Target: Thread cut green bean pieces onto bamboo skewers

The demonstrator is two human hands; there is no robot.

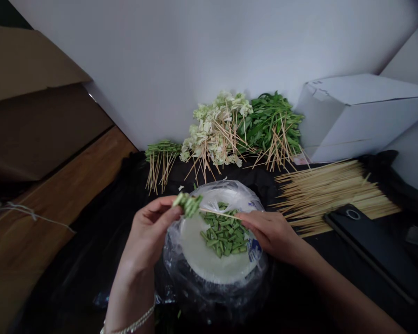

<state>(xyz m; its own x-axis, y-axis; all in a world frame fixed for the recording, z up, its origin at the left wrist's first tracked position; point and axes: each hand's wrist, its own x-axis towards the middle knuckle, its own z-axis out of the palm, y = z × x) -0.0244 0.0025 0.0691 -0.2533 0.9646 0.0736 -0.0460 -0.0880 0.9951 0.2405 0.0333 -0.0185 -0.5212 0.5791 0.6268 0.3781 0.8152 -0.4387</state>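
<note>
My left hand (153, 227) pinches a cluster of cut green bean pieces (188, 204), slightly blurred, at the end of a bamboo skewer (219, 213). The skewer's other end lies between the closed fingers of my right hand (271, 232). Both hands are above a bowl-like container (195, 257) wrapped in clear plastic. Loose green bean pieces (226, 234) are heaped inside it, under the skewer.
Against the wall lie bundles of skewered green beans (163, 148), pale cabbage-like leaves (209, 125) and leafy greens (270, 116). Bare skewers (327, 195) spread at right, with a dark phone (372, 246) over their edge. A white box (362, 111) and cardboard box (38, 106) flank the area.
</note>
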